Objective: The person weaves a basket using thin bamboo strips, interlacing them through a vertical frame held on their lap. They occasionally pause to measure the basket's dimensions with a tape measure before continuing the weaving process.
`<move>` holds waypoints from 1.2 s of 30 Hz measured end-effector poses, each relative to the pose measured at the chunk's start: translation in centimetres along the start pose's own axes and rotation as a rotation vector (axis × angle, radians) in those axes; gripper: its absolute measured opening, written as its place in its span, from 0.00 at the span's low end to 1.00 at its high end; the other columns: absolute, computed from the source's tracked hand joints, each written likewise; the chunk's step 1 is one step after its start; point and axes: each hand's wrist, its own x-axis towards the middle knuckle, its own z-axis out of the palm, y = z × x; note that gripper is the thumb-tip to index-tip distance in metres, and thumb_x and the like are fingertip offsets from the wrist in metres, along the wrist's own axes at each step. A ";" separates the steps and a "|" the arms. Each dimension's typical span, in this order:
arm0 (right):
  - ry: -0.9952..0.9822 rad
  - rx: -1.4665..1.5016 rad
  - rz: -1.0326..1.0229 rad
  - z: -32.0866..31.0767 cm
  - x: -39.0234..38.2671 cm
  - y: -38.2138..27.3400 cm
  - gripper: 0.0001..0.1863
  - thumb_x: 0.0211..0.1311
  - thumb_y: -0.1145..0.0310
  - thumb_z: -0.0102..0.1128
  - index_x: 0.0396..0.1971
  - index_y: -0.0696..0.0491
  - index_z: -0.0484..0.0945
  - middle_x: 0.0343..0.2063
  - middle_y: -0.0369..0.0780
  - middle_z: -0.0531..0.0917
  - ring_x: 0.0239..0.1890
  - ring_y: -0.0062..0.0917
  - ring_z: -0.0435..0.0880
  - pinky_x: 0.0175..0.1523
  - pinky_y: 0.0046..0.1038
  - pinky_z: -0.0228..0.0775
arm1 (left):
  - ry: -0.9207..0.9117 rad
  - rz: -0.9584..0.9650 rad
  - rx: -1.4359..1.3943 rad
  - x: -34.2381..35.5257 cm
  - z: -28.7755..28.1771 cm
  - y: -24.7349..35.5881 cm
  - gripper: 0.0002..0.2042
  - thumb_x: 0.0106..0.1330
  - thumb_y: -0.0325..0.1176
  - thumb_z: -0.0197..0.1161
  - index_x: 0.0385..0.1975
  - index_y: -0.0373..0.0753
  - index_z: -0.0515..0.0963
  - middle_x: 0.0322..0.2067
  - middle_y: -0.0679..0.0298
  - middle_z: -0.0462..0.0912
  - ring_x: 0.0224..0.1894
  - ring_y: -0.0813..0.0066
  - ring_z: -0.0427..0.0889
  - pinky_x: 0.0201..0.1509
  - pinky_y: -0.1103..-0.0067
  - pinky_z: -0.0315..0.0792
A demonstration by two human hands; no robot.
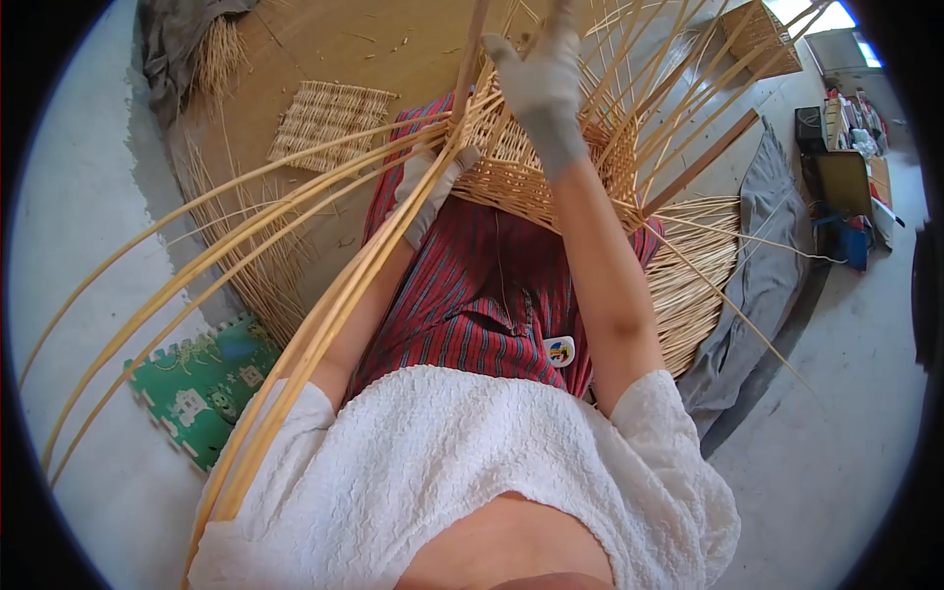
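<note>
A partly woven wicker basket (506, 187) rests across my lap, long loose willow rods rising and fanning out from its rim. My left hand (430, 189), in a pale work glove, grips its left corner, the thumb pressed on the weave and the other fingers mostly hidden. Above the basket, my gloved right hand (543, 87) is raised with the thumb spread away and the fingers stretched upward, slightly blurred at the tips. It appears to hold nothing. Flat wooden stakes stand at the corners, one left (470, 59) and one right (703, 162). Several rods (324, 344) sweep back past my left arm.
A woven wicker panel (329, 123) lies on the brown board at the far left. Loose willow rods (261, 265) spread nearby; a bundle (693, 280) lies right beside grey cloth (752, 285). A green foam mat (211, 388) is left. Another basket (762, 39) stands far right.
</note>
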 end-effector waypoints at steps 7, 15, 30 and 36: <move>0.253 0.918 0.498 -9.1 -20.0 8.1 0.13 0.77 0.65 0.55 0.55 0.51 0.75 0.41 0.37 0.83 0.38 0.22 0.84 0.35 0.18 0.80 | 0.065 0.198 0.167 -0.8 2.2 1.0 0.28 0.61 0.18 0.66 0.62 0.33 0.67 0.50 0.59 0.80 0.49 0.70 0.82 0.56 0.75 0.78; 0.246 0.958 0.709 -15.4 -19.6 10.8 0.07 0.67 0.75 0.66 0.42 0.52 0.81 0.45 0.39 0.86 0.38 0.21 0.85 0.36 0.19 0.78 | -0.339 0.215 0.609 -7.9 6.4 6.4 0.29 0.71 0.34 0.63 0.69 0.33 0.62 0.66 0.44 0.70 0.50 0.60 0.84 0.56 0.73 0.77; 0.187 0.458 0.232 -13.2 -20.2 5.1 0.07 0.66 0.82 0.64 0.40 0.57 0.78 0.41 0.43 0.87 0.48 0.27 0.86 0.54 0.28 0.80 | -0.495 -0.260 0.415 -1.8 7.6 4.2 0.16 0.61 0.34 0.77 0.42 0.36 0.78 0.28 0.64 0.85 0.24 0.79 0.83 0.27 0.80 0.79; 0.103 0.282 0.093 -13.4 -18.8 3.2 0.07 0.63 0.80 0.68 0.39 0.57 0.80 0.39 0.42 0.87 0.44 0.27 0.87 0.54 0.29 0.79 | -0.468 -0.277 0.270 -1.5 6.9 2.2 0.11 0.64 0.31 0.74 0.41 0.37 0.80 0.29 0.65 0.85 0.23 0.80 0.82 0.26 0.80 0.79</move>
